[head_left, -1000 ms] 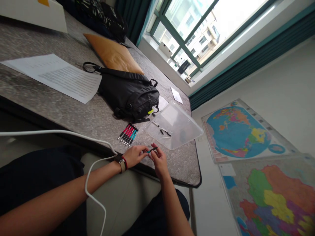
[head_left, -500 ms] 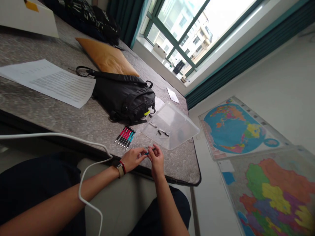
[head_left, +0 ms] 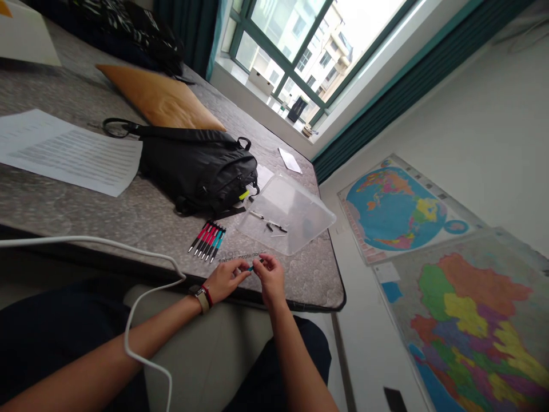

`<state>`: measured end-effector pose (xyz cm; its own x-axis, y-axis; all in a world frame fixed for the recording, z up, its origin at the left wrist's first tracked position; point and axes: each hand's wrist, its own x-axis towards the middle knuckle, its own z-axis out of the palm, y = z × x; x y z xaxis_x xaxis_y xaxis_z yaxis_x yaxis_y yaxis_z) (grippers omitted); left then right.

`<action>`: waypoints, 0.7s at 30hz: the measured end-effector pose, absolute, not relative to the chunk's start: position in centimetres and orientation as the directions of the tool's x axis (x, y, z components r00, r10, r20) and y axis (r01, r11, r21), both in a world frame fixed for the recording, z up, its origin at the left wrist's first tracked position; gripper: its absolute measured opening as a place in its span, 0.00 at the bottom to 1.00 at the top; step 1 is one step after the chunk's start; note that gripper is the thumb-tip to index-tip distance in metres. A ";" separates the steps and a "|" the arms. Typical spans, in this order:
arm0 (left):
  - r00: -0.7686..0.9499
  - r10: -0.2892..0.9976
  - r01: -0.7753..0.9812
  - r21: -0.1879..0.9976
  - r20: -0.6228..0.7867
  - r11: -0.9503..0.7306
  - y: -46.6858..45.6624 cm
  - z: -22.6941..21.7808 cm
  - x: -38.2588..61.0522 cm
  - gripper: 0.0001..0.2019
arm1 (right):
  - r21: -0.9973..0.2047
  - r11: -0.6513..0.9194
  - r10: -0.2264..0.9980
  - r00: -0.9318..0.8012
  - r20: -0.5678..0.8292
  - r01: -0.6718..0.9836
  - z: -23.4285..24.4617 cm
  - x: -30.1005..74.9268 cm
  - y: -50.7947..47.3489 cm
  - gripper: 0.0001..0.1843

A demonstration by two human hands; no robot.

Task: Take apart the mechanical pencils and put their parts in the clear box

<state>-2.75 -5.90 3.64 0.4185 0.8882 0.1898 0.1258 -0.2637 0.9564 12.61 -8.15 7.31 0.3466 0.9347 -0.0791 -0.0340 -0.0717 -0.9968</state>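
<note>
Head view: the left hand point(head_left: 227, 280), wearing one wristwatch point(head_left: 201, 300) and one red band point(head_left: 207, 295), and the right hand point(head_left: 270, 280) are close together, fingers partly curled. Both pinch one small teal pen part point(head_left: 252, 267) between their fingertips, directly over the mat edge. Just ahead of the hands lies one clear plastic tray point(head_left: 300, 220) carrying three pen parts point(head_left: 268, 222). Ahead of the left hand, about six red and teal pens point(head_left: 208, 240) lie side by side; the exact count is unclear. Farther ahead sits one black bag point(head_left: 197, 166); farther left, one printed sheet point(head_left: 64, 151), both on a grey speckled mat point(head_left: 107, 220).
</note>
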 end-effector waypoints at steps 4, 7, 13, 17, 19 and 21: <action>0.452 0.874 0.142 0.953 0.177 -0.267 -6.0 3.3 -2.5 0.16 | -0.988 -0.132 0.940 0.308 -0.150 -0.079 7.3 12.8 -8.6 0.17; 0.478 0.859 0.164 0.942 0.183 -0.292 -5.7 2.7 -2.2 0.17 | -0.969 -0.155 0.952 0.233 -0.199 -0.191 7.5 12.6 -9.2 0.21; 0.567 0.810 0.203 0.927 0.152 -0.315 -5.3 2.5 -2.3 0.16 | -0.962 -0.184 0.938 0.258 -0.233 -0.201 7.1 12.7 -9.7 0.21; 0.579 0.808 0.200 0.940 0.113 -0.275 -5.6 2.5 -2.3 0.16 | -0.985 -0.130 0.929 0.332 -0.161 -0.115 6.6 12.9 -9.6 0.16; 0.592 0.799 0.174 0.951 0.108 -0.257 -5.6 2.6 -2.2 0.16 | -0.982 -0.140 0.929 0.326 -0.174 -0.126 6.5 12.8 -9.6 0.16; 0.616 0.783 0.148 0.964 0.087 -0.223 -5.6 2.7 -2.1 0.18 | -0.968 -0.161 0.938 0.276 -0.211 -0.193 6.7 12.7 -9.7 0.19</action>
